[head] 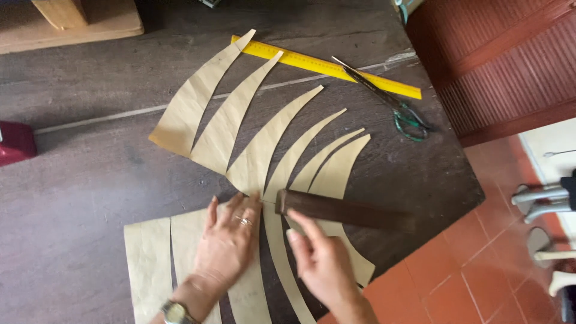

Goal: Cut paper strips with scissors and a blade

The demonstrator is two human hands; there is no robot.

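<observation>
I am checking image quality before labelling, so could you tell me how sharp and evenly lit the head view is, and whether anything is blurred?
Head view: soft daylight, no harsh glare; the paper strips, yellow ruler and scissors are sharp; the right hand is slightly motion-blurred, the left hand clearer; the dark table shows a dull sheen; straight edges bow slightly.

dark table (90, 180) | paper pattern (252, 162) | yellow ruler (312, 63) | scissors (390, 102) | dark bar (345, 212)

Matt tan paper strips (258, 156) lie on the dull, worn dark surface (90, 180); glossy yellow plastic ruler (318, 65); smooth dark wooden bar (345, 212).
</observation>
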